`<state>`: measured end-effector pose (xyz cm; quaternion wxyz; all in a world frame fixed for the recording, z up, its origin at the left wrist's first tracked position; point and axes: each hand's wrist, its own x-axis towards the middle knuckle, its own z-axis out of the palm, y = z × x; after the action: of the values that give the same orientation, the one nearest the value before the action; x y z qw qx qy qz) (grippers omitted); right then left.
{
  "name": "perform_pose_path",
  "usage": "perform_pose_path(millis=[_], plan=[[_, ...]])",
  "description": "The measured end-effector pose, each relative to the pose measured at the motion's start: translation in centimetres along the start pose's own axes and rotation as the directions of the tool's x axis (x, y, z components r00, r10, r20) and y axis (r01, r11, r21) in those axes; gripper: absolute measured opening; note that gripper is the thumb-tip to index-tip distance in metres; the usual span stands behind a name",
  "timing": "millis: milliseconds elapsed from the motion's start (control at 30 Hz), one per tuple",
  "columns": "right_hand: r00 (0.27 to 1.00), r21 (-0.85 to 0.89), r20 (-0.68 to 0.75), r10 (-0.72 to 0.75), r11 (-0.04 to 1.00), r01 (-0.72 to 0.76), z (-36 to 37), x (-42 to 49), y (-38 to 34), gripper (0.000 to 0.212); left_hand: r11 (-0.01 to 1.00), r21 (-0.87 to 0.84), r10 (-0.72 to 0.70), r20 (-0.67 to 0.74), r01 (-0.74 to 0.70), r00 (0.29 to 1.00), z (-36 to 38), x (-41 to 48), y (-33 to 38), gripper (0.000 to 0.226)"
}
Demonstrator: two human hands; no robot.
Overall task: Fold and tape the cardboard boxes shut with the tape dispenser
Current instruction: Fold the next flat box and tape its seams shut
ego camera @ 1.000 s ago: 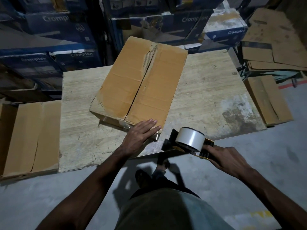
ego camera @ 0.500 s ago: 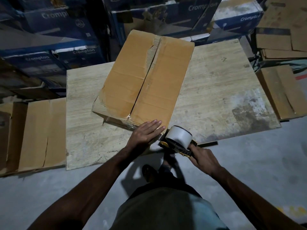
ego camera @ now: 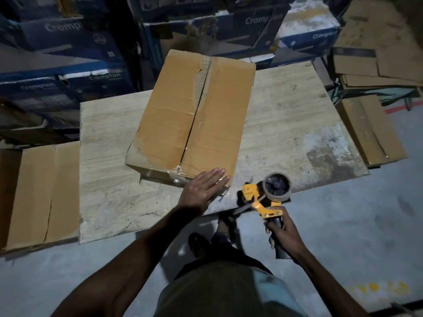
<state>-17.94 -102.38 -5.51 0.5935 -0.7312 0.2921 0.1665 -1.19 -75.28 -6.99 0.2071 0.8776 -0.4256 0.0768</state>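
Closed cardboard box point(ego camera: 194, 115) under left hand point(ego camera: 201, 191); tape dispenser point(ego camera: 267, 195) in right hand point(ego camera: 283, 236)

box point(ego camera: 194, 115) on table point(ego camera: 286, 124) | dispenser point(ego camera: 266, 197) right of box

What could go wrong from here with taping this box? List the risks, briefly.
1. The left hand lies flat on the near corner of the cardboard box, close to the tape dispenser gripped by the right hand; its cutter could nick the fingers.
2. The flap edge is torn at the far end of the seam, so tape may stick badly there.
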Motion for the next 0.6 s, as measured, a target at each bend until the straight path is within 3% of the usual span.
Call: perform_pose_path(millis=[133, 200, 300, 400, 500, 600], plan=[[0.953, 0.363, -0.237, 0.188, 0.927, -0.093, 0.1, 2.8, -0.1, 0.02, 0.998, 0.046, -0.057, 0.088, 0.053, 0.995, 1.9, 2.9, 4.2, 0.077], [0.928, 0.521, -0.277, 0.25, 0.85, -0.073, -0.1, 4.9, -0.5, 0.018, 0.993, 0.049, -0.118, 0.147, 0.112, 0.982, 1.6, 4.3, 6.3, 0.072], [0.915, 0.682, -0.284, 0.287, 0.731, -0.017, -0.2, 8.3, -1.5, 0.013, 0.976, 0.01, -0.211, 0.26, 0.216, 0.942, 1.0, 6.4, 8.9, 0.093], [0.896, 0.753, -0.314, 0.315, 0.658, 0.033, -1.0, 11.8, -2.4, 0.038, 0.953, -0.104, -0.224, 0.397, 0.286, 0.89, -0.6, 7.9, 9.0, 0.101], [0.909, 0.767, -0.273, 0.316, 0.642, 0.008, -2.0, 14.9, -1.0, 0.061, 0.856, -0.347, -0.223, 0.424, 0.384, 0.878, -3.5, 7.0, 6.8, 0.083], [0.898, 0.755, -0.257, 0.356, 0.654, -0.043, -1.1, 14.3, -1.9, 0.057, 0.766, -0.447, -0.391, 0.245, 0.461, 0.887, -7.2, 4.0, 3.1, 0.058]])
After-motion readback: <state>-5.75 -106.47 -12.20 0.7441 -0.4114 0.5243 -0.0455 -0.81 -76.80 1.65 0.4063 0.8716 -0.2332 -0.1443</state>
